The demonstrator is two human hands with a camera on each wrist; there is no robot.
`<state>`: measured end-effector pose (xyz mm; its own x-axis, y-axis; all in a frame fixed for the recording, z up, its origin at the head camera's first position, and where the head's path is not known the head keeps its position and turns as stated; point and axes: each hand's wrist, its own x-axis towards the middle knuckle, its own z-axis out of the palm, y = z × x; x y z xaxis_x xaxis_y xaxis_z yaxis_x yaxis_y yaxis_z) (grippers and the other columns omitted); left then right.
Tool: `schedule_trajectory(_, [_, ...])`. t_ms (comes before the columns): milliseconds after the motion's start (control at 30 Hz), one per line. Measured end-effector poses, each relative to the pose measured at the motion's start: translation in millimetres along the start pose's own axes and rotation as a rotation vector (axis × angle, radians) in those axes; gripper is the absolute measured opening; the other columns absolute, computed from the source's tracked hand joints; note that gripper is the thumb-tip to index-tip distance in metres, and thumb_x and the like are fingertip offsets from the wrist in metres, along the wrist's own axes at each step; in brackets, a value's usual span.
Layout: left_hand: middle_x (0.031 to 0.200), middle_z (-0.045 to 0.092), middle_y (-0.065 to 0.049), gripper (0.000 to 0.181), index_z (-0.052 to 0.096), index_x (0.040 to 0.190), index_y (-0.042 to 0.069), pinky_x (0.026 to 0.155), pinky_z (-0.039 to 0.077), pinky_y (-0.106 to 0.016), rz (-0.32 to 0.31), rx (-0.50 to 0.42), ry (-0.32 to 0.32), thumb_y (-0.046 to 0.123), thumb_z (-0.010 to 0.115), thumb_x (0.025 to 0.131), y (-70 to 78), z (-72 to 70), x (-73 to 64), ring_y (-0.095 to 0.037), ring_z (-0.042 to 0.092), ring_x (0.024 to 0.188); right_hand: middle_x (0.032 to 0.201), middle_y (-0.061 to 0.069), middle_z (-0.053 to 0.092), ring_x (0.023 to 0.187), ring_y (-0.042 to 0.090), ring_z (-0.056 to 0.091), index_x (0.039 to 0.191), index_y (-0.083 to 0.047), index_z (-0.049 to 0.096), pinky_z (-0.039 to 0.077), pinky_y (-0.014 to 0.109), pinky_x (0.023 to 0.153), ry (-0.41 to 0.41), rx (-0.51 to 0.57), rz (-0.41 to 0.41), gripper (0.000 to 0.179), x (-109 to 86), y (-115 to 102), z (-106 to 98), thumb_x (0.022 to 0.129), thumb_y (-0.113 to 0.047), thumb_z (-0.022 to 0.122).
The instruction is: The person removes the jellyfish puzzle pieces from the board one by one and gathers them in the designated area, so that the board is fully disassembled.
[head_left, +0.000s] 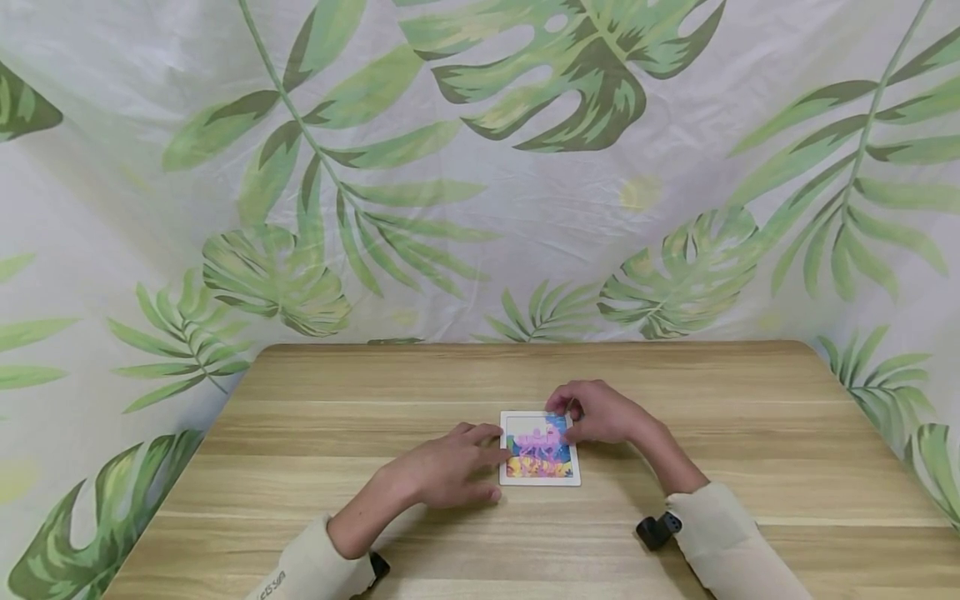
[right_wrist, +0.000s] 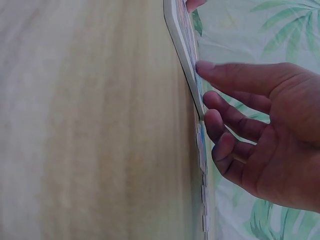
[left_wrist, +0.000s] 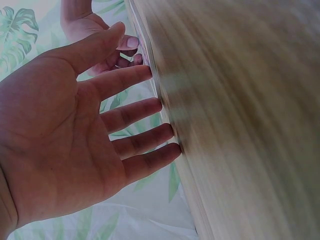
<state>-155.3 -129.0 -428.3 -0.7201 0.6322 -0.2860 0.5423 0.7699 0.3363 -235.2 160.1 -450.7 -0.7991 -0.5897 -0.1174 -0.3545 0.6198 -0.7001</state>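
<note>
A small square picture puzzle (head_left: 540, 481) in a white frame lies on the table in the head view. Its picture has pink tentacled shapes over blue and yellow, and a white patch near the top. My left hand (head_left: 456, 468) is at its left edge, fingers spread and nearly straight, fingertips on the frame; the left wrist view shows the open palm (left_wrist: 65, 135). My right hand (head_left: 603, 412) holds the upper right corner with bent fingers. In the right wrist view its thumb rests on the picture and the other fingers (right_wrist: 235, 125) curl by the corner of the white frame (right_wrist: 182, 47).
The wooden table (head_left: 337, 392) reaches back to a hanging cloth (head_left: 525, 250) with green leaf prints. Several thin flat pieces (right_wrist: 202, 155) lie in a row in the right wrist view. Black wrist cameras (head_left: 656, 531) sit at both light sleeves (head_left: 712, 521).
</note>
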Motion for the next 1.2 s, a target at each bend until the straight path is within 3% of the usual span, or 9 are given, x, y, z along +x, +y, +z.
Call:
schedule_trajectory(667, [0.171, 0.042, -0.009, 0.056, 0.06, 0.155, 0.021, 0.121, 0.047, -0.054, 0.014, 0.004, 0.002, 0.042, 0.07, 0.105, 0.3, -0.3, -0.1, -0.036, 0.042, 0.154, 0.094, -0.001, 0.072, 0.084, 0.012, 0.058, 0.11, -0.01, 0.081, 0.051, 0.026, 0.075, 0.077, -0.074, 0.051, 0.032, -2.8, -10.8, 6.4, 0.081, 0.001, 0.09])
schedule_trajectory(967, [0.17, 0.042, -0.01, 0.056, 0.06, 0.155, 0.021, 0.12, 0.048, -0.055, 0.014, 0.004, 0.005, 0.041, 0.07, 0.104, 0.9, -0.4, 0.0, -0.037, 0.043, 0.154, 0.099, 0.002, 0.072, 0.08, 0.011, 0.054, 0.115, -0.006, 0.079, 0.047, 0.023, 0.072, 0.019, -0.082, -0.028, 0.033, -1.3, -5.4, 3.7, 0.085, 0.001, 0.087])
schedule_trajectory(1200, [0.171, 0.042, -0.009, 0.057, 0.06, 0.155, 0.021, 0.121, 0.047, -0.055, 0.013, 0.003, 0.004, 0.042, 0.07, 0.104, 0.6, -0.1, 0.6, -0.038, 0.042, 0.155, 0.097, 0.002, 0.069, 0.08, 0.013, 0.052, 0.116, -0.006, 0.077, 0.045, 0.025, 0.072, -0.007, -0.083, -0.022, 0.033, -1.1, -7.4, 2.5, 0.085, 0.002, 0.086])
